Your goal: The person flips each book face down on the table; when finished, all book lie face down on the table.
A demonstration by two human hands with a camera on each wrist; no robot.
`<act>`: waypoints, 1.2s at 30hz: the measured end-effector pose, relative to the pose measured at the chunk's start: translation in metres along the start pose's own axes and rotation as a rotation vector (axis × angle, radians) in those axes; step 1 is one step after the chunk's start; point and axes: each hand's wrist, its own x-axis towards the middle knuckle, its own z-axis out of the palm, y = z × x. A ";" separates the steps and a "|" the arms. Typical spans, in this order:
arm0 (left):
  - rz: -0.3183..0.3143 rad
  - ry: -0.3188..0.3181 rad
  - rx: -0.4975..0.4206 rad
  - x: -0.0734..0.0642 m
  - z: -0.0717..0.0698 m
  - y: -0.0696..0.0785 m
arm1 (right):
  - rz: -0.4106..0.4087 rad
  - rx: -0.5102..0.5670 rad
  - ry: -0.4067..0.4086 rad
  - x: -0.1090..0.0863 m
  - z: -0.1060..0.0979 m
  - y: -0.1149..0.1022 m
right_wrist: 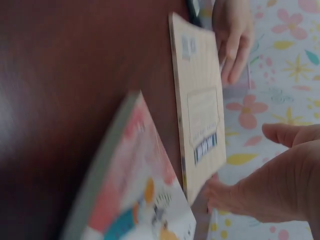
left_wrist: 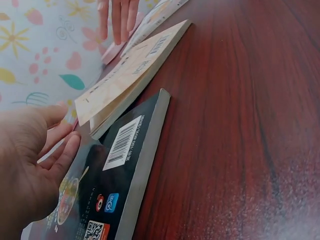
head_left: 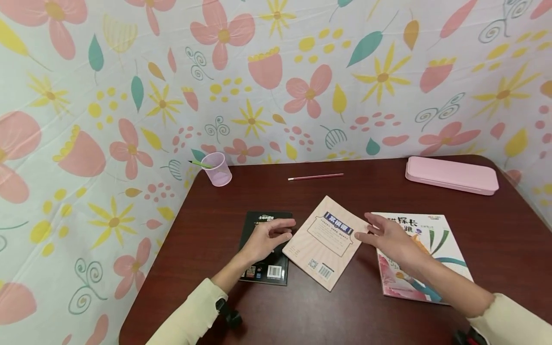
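Cream paperback [head_left: 327, 243] mid-table, angled between a black book [head_left: 277, 258] and a white picture book [head_left: 448, 258], and only the left wrist view catches its cover [left_wrist: 125, 77] standing off the pages at one end! Left hand [head_left: 267, 237] right beside it, thumb and fingers apart; right hand [head_left: 390, 239] at its right edge, thumb and fingers wide apart, contact hard to tell. Dark wood-grain table [head_left: 336, 309], floral cloth [head_left: 276, 110] behind. Three books, two pencils: red [head_left: 316, 177] near the back edge, green [head_left: 200, 164] in one lilac cup [head_left: 220, 173], back-left corner; one pink pencil case [head_left: 452, 176], back-right.
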 end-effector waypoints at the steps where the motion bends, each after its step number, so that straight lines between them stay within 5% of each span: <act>1: 0.002 -0.002 0.004 0.000 0.001 -0.001 | 0.016 0.024 -0.002 -0.002 0.003 0.000; 7: -0.012 -0.016 0.085 0.003 0.006 -0.005 | 0.043 0.091 -0.017 -0.014 0.023 0.001; 22: 0.015 -0.019 0.271 0.005 0.019 -0.004 | 0.021 0.051 0.045 -0.022 0.051 0.013; 36: 0.074 -0.037 0.363 -0.002 0.032 0.005 | -0.087 -0.116 0.147 -0.013 0.061 0.028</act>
